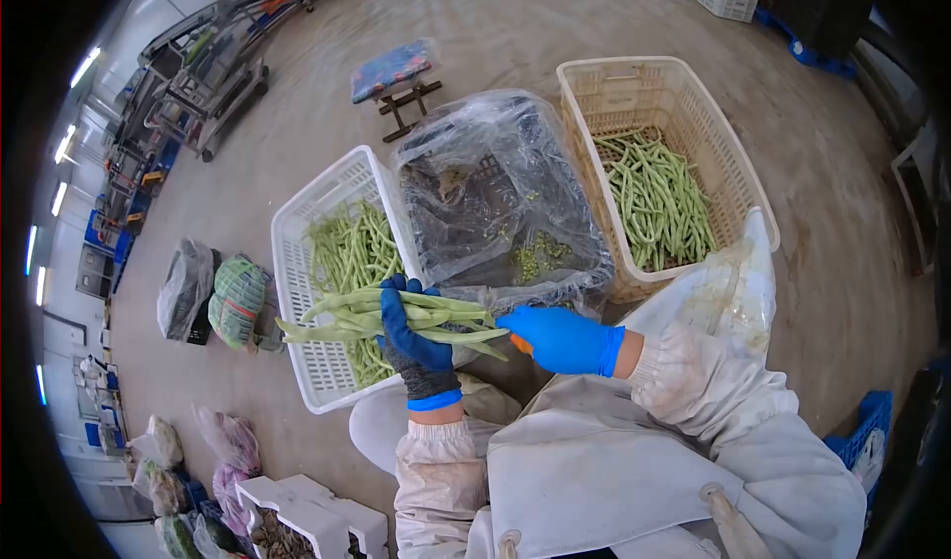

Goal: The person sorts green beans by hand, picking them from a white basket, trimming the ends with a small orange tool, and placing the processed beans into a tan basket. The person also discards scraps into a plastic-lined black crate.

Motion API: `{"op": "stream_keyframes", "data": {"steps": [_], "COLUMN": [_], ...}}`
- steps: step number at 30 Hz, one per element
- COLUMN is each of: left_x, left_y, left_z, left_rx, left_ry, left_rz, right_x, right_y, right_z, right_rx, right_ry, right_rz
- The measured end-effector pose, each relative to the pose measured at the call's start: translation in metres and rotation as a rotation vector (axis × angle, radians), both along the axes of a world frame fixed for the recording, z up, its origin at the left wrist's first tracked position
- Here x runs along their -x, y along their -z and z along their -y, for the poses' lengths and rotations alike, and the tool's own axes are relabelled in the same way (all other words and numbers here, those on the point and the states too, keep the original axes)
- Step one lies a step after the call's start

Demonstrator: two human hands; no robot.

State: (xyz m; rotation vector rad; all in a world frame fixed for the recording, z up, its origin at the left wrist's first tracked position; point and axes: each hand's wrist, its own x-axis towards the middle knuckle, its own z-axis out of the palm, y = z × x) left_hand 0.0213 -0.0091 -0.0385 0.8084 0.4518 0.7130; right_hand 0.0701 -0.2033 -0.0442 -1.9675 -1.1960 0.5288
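Note:
My left hand (408, 336), in a blue and dark grey glove, is closed around a bunch of long green beans (347, 318), held level over the white crate (342, 397). My right hand (567, 339), in a blue glove, is closed at the right-hand ends of the bunch. An orange part of a small tool (520, 343) shows under its fingers; the rest of the tool is hidden. More green beans (362, 242) lie in the white crate. Just beyond my hands, a plastic-lined crate (466, 202) holds small green bean trimmings (540, 255).
At the right stands a beige crate (733, 163) with green beans (659, 202) inside. A small folding stool (394, 71) is beyond the crates. Bags (238, 301) sit on the floor to the left, and a white box (317, 514) is at the lower left.

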Motion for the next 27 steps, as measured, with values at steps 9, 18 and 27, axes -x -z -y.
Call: {"op": "stream_keyframes", "data": {"steps": [9, 18, 27], "left_x": [0.006, 0.001, 0.01], "left_y": [0.013, 0.033, 0.005], "left_z": [-0.012, -0.031, -0.122], "left_rx": [0.064, 0.179, -0.077], "left_ry": [0.164, 0.262, -0.011], "left_rz": [-0.01, 0.272, 0.272], "right_x": [0.012, 0.018, -0.077], "right_y": [-0.001, 0.012, 0.018], "right_z": [-0.003, 0.015, 0.051], "right_rx": [-0.022, -0.577, -0.518], "right_ry": [0.027, 0.375, 0.696], "right_rz": [0.328, -1.056, 0.154]}}
